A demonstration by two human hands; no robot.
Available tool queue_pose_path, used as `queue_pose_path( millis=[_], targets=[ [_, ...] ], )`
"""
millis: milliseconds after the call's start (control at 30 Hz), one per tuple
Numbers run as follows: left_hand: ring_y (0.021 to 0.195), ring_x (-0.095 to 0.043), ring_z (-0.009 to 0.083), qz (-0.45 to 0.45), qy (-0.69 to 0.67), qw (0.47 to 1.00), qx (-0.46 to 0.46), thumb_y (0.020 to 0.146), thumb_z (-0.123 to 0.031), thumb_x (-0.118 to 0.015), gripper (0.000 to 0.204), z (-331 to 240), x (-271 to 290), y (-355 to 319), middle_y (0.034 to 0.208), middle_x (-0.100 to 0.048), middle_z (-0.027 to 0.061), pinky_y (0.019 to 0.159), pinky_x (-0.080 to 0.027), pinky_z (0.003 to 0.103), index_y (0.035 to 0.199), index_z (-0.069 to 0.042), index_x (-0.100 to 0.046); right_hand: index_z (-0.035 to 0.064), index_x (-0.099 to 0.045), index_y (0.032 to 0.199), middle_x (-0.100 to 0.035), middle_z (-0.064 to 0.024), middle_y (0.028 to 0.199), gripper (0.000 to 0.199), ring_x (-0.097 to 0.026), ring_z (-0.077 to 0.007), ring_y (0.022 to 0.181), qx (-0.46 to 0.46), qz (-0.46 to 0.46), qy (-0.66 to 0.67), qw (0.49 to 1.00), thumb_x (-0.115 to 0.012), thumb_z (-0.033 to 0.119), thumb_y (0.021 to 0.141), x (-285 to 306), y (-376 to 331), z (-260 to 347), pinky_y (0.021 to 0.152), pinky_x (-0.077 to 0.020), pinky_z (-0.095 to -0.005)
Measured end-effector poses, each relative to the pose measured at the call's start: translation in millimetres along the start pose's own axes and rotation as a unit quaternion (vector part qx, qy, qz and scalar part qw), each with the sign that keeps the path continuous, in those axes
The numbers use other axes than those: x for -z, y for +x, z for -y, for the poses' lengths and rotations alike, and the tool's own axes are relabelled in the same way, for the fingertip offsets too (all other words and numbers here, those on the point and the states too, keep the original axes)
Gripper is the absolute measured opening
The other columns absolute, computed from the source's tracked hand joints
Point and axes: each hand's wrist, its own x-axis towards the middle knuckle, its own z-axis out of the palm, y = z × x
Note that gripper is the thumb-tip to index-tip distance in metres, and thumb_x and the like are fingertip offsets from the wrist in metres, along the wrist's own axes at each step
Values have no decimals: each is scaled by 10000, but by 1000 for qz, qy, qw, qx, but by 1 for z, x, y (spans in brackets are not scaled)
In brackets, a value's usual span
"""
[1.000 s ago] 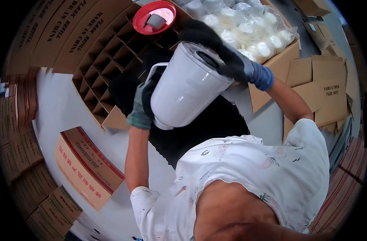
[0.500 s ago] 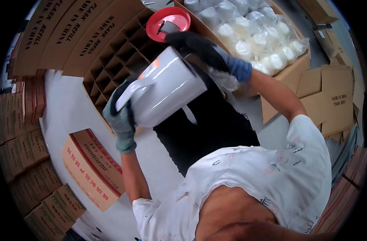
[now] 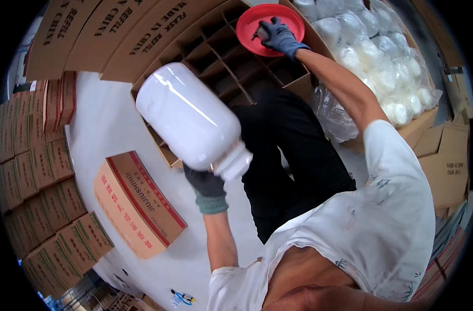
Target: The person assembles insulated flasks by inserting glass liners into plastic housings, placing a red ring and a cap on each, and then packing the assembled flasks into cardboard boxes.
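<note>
- White plastic flask shell (image 3: 187, 116) sat tilted, neck end at 5 o'clock, base at 11, held up above the floor w/ left hand (image 3: 208, 184) in dark glove clamped on the neck end.
- Right hand (image 3: 279, 36), blue-gloved, reached to 12 o'clock, fingers closed on a small grey item in the red bowl (image 3: 257, 23); item too small to tell.
- Divider carton (image 3: 216, 57) lay behind the flask; bagged white pieces (image 3: 381, 67) at 2 o'clock; red-striped box (image 3: 138, 202) on floor at 8.
</note>
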Motion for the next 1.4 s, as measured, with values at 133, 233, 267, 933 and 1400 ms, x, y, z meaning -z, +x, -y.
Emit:
queue_pose_path(
  millis=[133,233,267,933,1400],
  targets=[
    [1101,-535,244,-45,-259,960,95,878,-19,-517,403,-8,-38,41,1240,-522,154,949,-449,389,1269,29,-431,81,-505,1251,-565,-120,1194,528,-587,-271,1027,-183,82,786,585,-675,284,794,105,-49,101,869,-482,-392],
    [1162,-488,270,25,-410,905,111,914,-131,-497,407,-14,-74,67,1281,-485,163,1000,-399,418,1287,9,-414,44,-434,1309,-495,-114,1297,618,-517,-247,1141,-31,38,743,667,-666,299,797,151,-122,122,953,-427,-387],
    [1204,-454,284,33,-588,790,169,928,-207,-494,429,-23,-78,67,1309,-459,172,1034,-363,434,1294,-1,-411,44,-412,1336,-475,-119,1320,640,-481,-252,1195,30,-5,678,735,-659,292,800,169,-140,144,992,-394,-396],
    [1210,-411,222,13,-375,927,15,880,-220,-575,547,2,-25,52,1340,-403,81,1017,-353,345,1353,-86,-334,113,-397,1339,-534,-86,1207,662,-534,-207,1046,-7,138,755,642,-627,340,760,149,-162,212,847,-466,-369],
    [926,-590,171,-170,-154,943,240,954,-299,-463,368,29,57,-17,1055,-614,84,782,-486,324,1166,-9,-544,144,-493,1257,-522,-122,1252,458,-482,-302,1178,52,252,-259,931,-558,263,819,-29,57,13,903,-358,-572]
  ],
)
